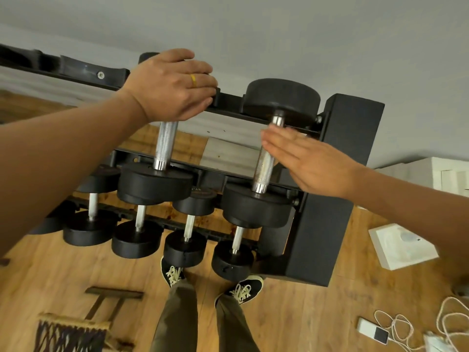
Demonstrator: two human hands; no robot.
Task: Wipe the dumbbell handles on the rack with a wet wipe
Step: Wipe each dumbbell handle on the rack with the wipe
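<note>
A black rack [352, 118] holds two rows of black dumbbells with knurled steel handles. On the top row, my left hand [172, 85] lies over the far head of the left dumbbell, fingers curled down around it; its handle [165, 146] shows bare below my palm. My right hand [312, 161] is flat with straight fingers, its fingertips against the upper part of the right dumbbell's handle [265, 171]. No wet wipe shows in either hand. Several smaller dumbbells [187, 224] sit on the lower row.
My feet in dark shoes [175, 273] stand on the wooden floor right in front of the rack. A white box [403, 247] lies on the floor at right, with a white cable and small device [373, 331] nearer me. A woven rug [68, 334] lies at lower left.
</note>
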